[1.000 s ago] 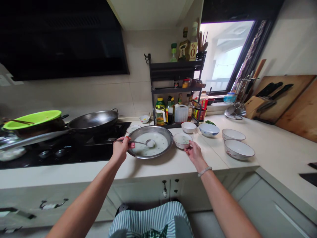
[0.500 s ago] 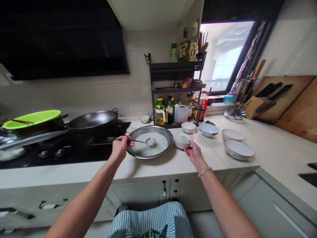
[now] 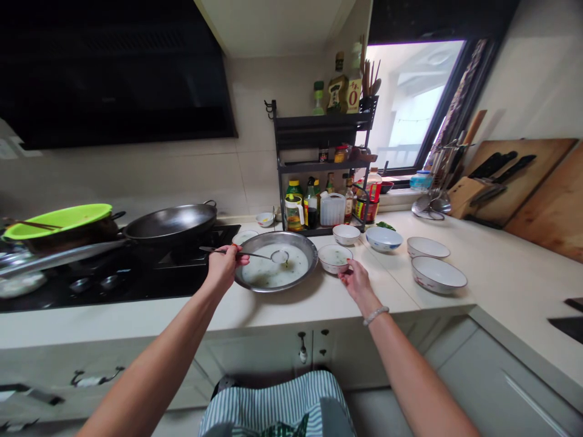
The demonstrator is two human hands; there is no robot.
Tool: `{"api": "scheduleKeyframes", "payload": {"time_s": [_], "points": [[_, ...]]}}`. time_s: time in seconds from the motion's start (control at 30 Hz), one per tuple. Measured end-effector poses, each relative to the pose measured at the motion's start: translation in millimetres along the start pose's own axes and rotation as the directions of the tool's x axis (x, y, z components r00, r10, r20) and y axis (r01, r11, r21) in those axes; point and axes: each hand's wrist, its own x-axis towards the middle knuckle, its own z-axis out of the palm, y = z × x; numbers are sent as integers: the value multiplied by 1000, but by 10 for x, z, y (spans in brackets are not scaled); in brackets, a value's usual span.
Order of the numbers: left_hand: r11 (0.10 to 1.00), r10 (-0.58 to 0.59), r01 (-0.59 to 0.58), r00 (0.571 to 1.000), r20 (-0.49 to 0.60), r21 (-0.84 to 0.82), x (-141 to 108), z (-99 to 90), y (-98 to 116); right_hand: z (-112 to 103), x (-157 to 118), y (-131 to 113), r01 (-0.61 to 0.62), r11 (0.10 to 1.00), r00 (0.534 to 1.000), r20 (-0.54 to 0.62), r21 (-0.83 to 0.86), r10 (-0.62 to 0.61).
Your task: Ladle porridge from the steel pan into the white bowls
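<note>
A wide steel basin (image 3: pixel 312 267) of milky soup with green bits stands on the counter in front of me. My left hand (image 3: pixel 224 266) is closed around the handle of a ladle (image 3: pixel 279 257), whose bowl is over the soup at the basin's middle. To the right of the basin, a small white bowl (image 3: pixel 334 260) holds some of the same soup. My right hand (image 3: pixel 356 278) pinches the rim of this bowl at its right side, thumb and fingers around the edge. The bowl rests on the counter, close beside the basin.
Beyond stand a white bowl (image 3: pixel 346 234), a blue-patterned bowl (image 3: pixel 384 239) and two bowls (image 3: pixel 438 276) at right. A black spice rack (image 3: pixel 323 165) with bottles is behind. Left, the stove carries a wok (image 3: pixel 170 221) and a green colander (image 3: pixel 59 220).
The ladle's bowl has shifted slightly to the right and up over the soup, with my left hand. My right hand stays at the small bowl.
</note>
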Motion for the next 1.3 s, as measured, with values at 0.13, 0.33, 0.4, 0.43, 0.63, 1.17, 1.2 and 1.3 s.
{"api": "scheduleKeyframes", "payload": {"time_s": [0.13,0.33,0.4,0.43,0.63,1.17,1.2,1.3], "points": [[1000,-5,5,1000,-4,-8,-23,56,23,-1,-1,1,0,1000,1000,-3,-3,0],[1000,-11,11,1000,-4,-8,-15,119,12,-4,3,-1,-11,1000,1000,-5,-9,11],[1000,-17,17,1000,1,0,-10,132,6,-3,6,0,-13,1000,1000,-5,-8,13],[1000,-18,18,1000,5,2,-9,138,5,-2,7,1,-13,1000,1000,-6,-7,13],[1000,-12,12,1000,4,9,-3,193,13,1,10,13,-5,1000,1000,-4,-1,5],[1000,13,-9,991,136,-26,-6,732,251,-3,15,30,10,1000,1000,0,10,-10],[999,10,-5,988,151,-35,-17,797,255,-2,11,28,10,1000,1000,2,10,-10],[999,-4,11,985,173,-39,-77,998,224,1,-3,18,11,1000,1000,7,10,-11]]}}
